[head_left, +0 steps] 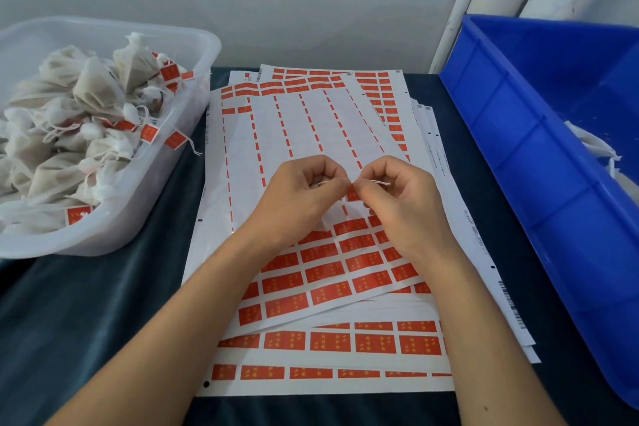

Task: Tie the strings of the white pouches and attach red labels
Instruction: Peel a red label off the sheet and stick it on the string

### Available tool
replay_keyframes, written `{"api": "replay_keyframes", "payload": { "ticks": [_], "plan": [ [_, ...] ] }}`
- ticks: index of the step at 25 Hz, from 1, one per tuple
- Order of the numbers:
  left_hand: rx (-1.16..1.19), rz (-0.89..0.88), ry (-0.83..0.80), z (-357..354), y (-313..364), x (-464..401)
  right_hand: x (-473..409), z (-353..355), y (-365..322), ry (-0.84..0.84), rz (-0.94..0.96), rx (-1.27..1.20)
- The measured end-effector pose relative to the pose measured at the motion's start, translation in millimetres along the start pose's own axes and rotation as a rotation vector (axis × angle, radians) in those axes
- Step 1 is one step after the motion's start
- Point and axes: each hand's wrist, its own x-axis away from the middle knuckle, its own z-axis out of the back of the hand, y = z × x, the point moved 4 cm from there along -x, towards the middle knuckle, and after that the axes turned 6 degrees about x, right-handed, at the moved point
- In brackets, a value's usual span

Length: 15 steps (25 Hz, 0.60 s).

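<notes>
Done: clear tub (193,55) heaped with tied, labelled pouches (93,90).
Now: left hand (297,197) and right hand (397,197) fingers pinch string (378,182) and red label (352,195) — mid-attachment.
Left: untied pouches (594,145) in blue bin (511,135).

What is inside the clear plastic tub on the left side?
The clear plastic tub holds a heap of white pouches with tied strings; several carry red labels. The top pouches cover whatever lies deeper, so the tub's bottom cannot be seen.
</notes>
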Motion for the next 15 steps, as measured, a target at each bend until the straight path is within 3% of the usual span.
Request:
{"api": "replay_keyframes", "payload": {
  "ticks": [15],
  "plan": [
    [-0.016, 0.054, -0.07, 0.5, -3.0, -3.2, 0.3, 1.5, 1.7, 0.008, -0.078, -0.126]
  ]
}}
